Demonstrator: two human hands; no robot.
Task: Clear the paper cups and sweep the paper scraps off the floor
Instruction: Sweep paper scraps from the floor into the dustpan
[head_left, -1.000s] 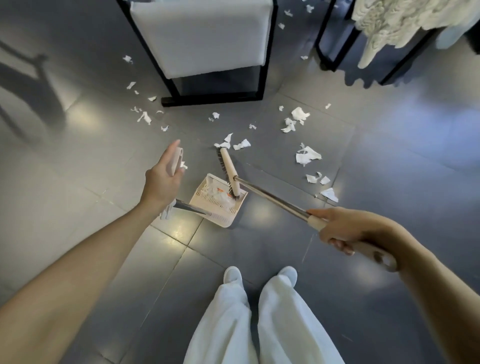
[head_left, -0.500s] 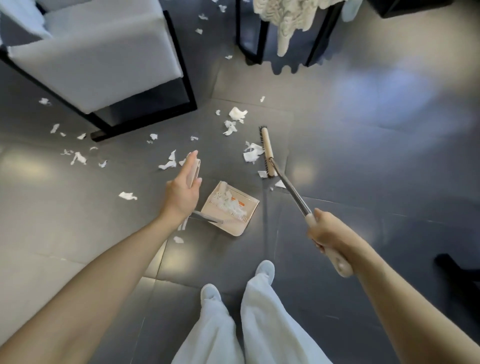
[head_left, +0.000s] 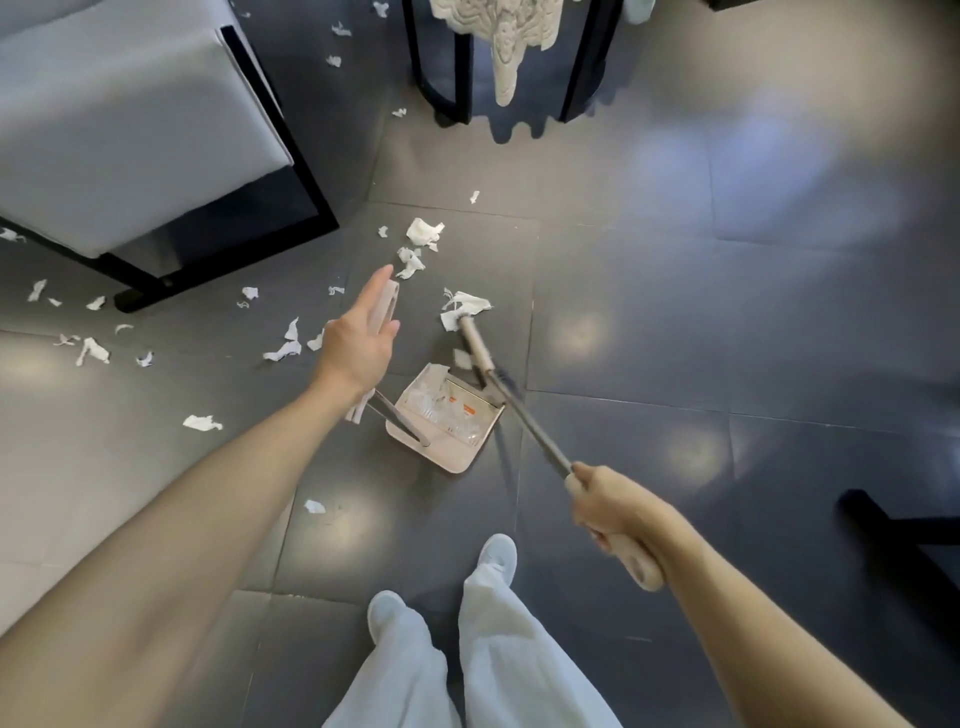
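Note:
A beige dustpan (head_left: 460, 449) with paper bits in it sits on the dark tiled floor in front of my feet. My left hand (head_left: 358, 343) holds the top of its long upright handle (head_left: 385, 306), index finger straight along it. My right hand (head_left: 610, 506) grips the beige end of the broom handle (head_left: 530, 426). The broom head (head_left: 475, 345) lies just beyond the pan's mouth, against a crumpled white scrap (head_left: 465, 309). Several white paper scraps (head_left: 283, 345) are scattered left of the pan and beyond it (head_left: 423, 234). No paper cups are in view.
A grey upholstered chair (head_left: 130, 130) on a black frame stands at the upper left. A black-legged stand (head_left: 462, 67) draped with white cloth is at the top centre. Another black frame (head_left: 893, 525) sits at the right edge. My white trousers and shoes (head_left: 496, 556) are below.
The broom head has swept in from the pile beyond toward the dustpan mouth, dragging scraps. My view has shifted right, and the chair now sits further left.

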